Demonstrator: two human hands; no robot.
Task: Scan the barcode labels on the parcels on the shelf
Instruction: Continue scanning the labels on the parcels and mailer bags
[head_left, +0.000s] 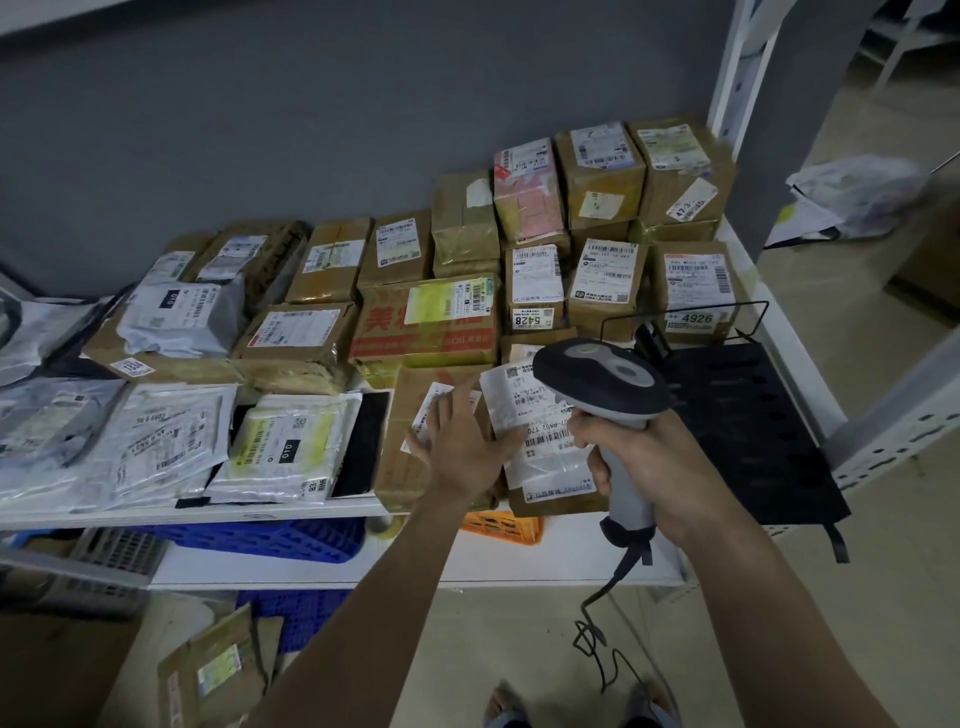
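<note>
Many taped cardboard parcels and grey poly mailers with white barcode labels cover the white shelf (311, 512). At the front edge a brown parcel (415, 467) lies under my left hand (462, 441), whose fingers are spread flat and rest on it. Beside it a parcel with a long white barcode label (535, 415) sits right of that hand. My right hand (639, 457) grips a grey and black handheld barcode scanner (608, 384) by its handle, with the scanner head over that label. The scanner's cable (597, 623) hangs down toward the floor.
A black perforated stand (748, 431) with a wire frame lies at the shelf's right end. Blue crates (270, 538) and an orange crate (506, 527) sit on the lower shelf. A box (213, 670) stands on the floor. White shelf uprights (737, 67) rise at the right.
</note>
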